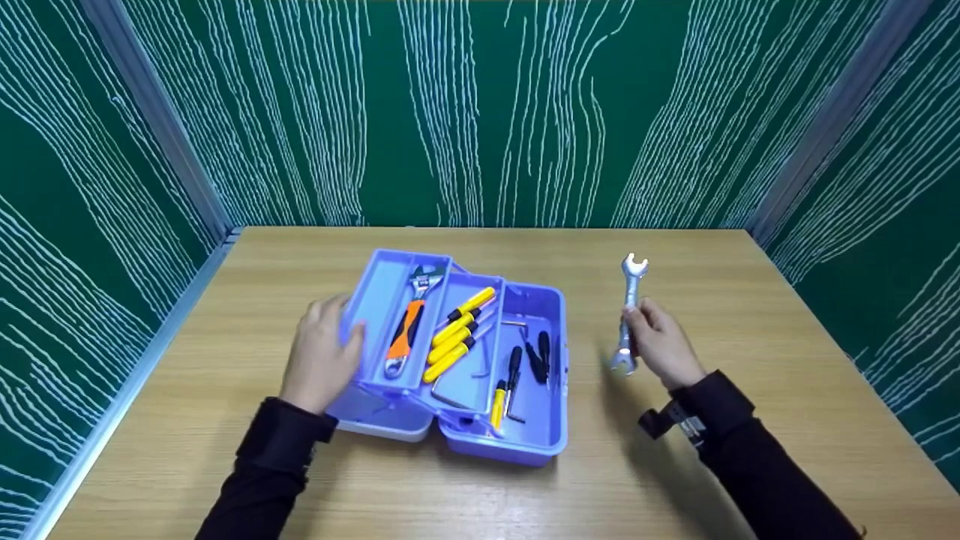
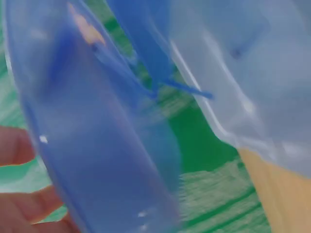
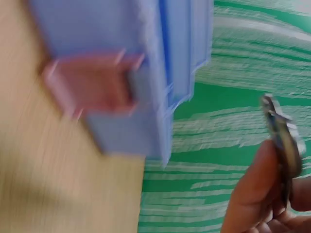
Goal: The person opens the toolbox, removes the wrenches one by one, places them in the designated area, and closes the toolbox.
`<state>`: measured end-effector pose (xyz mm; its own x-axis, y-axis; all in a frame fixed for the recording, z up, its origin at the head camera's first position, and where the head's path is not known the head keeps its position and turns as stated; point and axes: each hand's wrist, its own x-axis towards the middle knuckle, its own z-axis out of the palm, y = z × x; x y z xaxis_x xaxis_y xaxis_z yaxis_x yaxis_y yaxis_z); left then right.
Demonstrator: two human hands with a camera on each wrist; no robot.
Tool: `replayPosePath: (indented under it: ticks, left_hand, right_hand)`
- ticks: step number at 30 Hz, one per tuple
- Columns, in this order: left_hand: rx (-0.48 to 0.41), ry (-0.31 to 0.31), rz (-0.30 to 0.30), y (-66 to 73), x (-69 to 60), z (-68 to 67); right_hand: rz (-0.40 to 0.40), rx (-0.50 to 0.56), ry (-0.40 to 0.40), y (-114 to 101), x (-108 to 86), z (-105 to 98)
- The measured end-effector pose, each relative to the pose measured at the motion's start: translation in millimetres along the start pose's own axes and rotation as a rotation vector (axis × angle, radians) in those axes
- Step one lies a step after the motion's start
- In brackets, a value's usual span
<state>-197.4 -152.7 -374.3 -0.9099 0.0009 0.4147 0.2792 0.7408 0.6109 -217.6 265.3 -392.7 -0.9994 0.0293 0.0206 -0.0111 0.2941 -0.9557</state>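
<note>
My right hand (image 1: 664, 345) grips a silver double open-end wrench (image 1: 631, 285) around its middle, held above the table to the right of a blue toolbox (image 1: 559, 390). In the right wrist view the wrench (image 3: 286, 145) appears edge-on between thumb and fingers. The toolbox stands open with its trays fanned out to the left. At its left side my left hand (image 1: 322, 356) holds the upper tray (image 1: 371, 307) by the outer wall, fingers outside and thumb at the rim. An adjustable wrench (image 1: 405, 330) with an orange-and-black handle lies in that tray.
Several yellow-handled screwdrivers (image 1: 450, 364) and bent hex keys lie in the middle tray. Black-handled tools (image 1: 514, 360) and a yellow-handled one (image 1: 498, 405) sit in the bottom. A pinkish latch (image 3: 97, 87) shows on the box front. Green walls enclose the wooden table (image 1: 675, 255).
</note>
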Motion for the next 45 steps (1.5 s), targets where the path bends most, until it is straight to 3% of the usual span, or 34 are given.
replayPosePath:
  ticks: [4,9,17,31,45]
  left_hand:
    - [0.021,-0.104,-0.115,-14.0,2.5,-4.1]
    - [-0.011,-0.168,-0.179,-23.2,3.7,-2.4]
    - [-0.017,-0.143,-0.178,-25.8,1.7,1.6]
    - [-0.028,-0.146,-0.177,-24.2,0.2,1.1]
    - [-0.008,-0.144,-0.179,-21.7,1.1,1.6]
  right_hand:
    - [-0.023,-0.148,0.016,14,9.8,-14]
    - [-0.004,-0.305,0.029,31,19.0,-27]
    - [0.061,-0.381,-0.025,49,29.2,-32]
    - [0.213,-0.48,-0.092,62,39.6,-27]
    - [0.23,-0.547,-0.124,67,46.6,-29]
